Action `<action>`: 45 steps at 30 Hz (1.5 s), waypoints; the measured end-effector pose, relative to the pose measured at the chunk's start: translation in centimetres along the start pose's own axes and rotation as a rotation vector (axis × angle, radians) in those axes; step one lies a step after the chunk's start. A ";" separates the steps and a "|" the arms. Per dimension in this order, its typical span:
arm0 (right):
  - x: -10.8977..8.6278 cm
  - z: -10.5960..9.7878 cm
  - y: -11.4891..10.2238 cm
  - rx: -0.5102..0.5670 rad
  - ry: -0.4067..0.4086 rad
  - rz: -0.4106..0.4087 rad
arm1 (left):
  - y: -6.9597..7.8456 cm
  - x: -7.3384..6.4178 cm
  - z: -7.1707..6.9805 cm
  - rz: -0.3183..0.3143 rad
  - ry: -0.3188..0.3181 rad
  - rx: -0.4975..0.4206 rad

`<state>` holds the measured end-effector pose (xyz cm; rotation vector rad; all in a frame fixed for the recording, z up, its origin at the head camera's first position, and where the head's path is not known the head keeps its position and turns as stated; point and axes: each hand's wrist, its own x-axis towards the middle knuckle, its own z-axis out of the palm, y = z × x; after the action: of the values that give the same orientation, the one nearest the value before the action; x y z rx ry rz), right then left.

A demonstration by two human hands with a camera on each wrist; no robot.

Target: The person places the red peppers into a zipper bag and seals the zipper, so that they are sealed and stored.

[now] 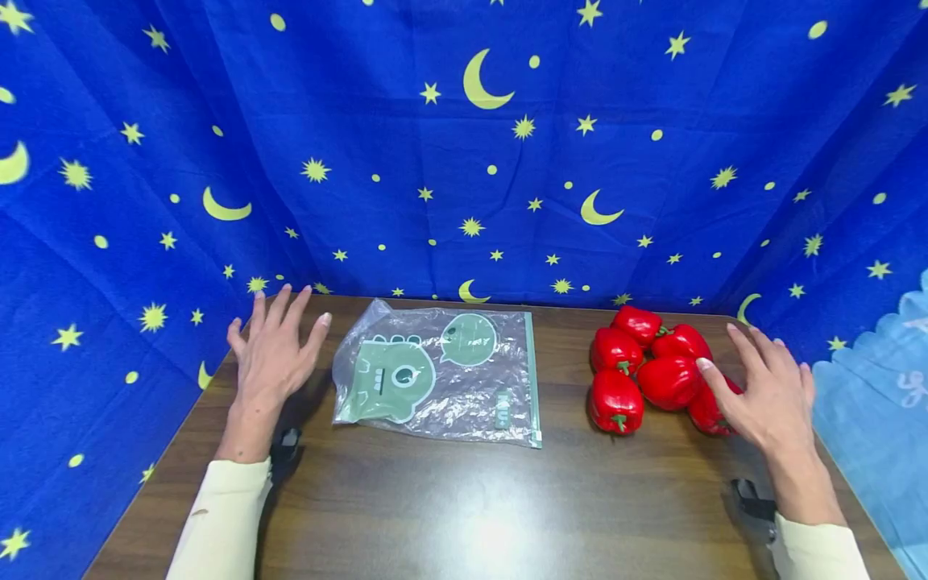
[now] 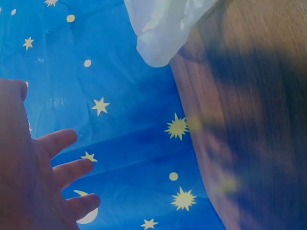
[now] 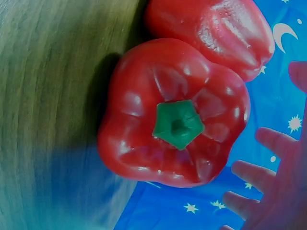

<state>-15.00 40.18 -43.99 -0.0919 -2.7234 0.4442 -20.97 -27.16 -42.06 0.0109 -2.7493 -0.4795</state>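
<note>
My left hand point(image 1: 274, 358) is held with fingers spread over the table's left side, left of a clear zip bag point(image 1: 457, 403) printed with green monsters. In the left wrist view, a corner of the bag point(image 2: 160, 43) shows at the top, apart from the fingers. My right hand point(image 1: 772, 395), fingers extended and empty, is beside a cluster of several red bell peppers point(image 1: 670, 382) with green stems. The nearest bell pepper point(image 3: 139, 158) fills the middle of the right wrist view, with another pepper point(image 3: 211, 28) behind it. The bag lies flat, its green zip edge facing the peppers.
A brown wooden table point(image 1: 406, 515) carries everything. A blue cloth point(image 1: 435, 161) with yellow moons and stars hangs along its back and left side. Light blue fabric point(image 1: 877, 435) lies beyond the right edge. Dark wrist cameras point(image 1: 754, 499) are strapped under both forearms.
</note>
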 end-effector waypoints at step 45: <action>0.0 -0.7 -3.2 0.095 0.085 -0.089 | 5.1 -0.6 0.9 0.088 0.008 -0.162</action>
<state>-14.70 37.36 -42.35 0.0346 -2.6063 0.5306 -20.46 -22.01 -41.39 -0.1474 -2.6817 -0.6736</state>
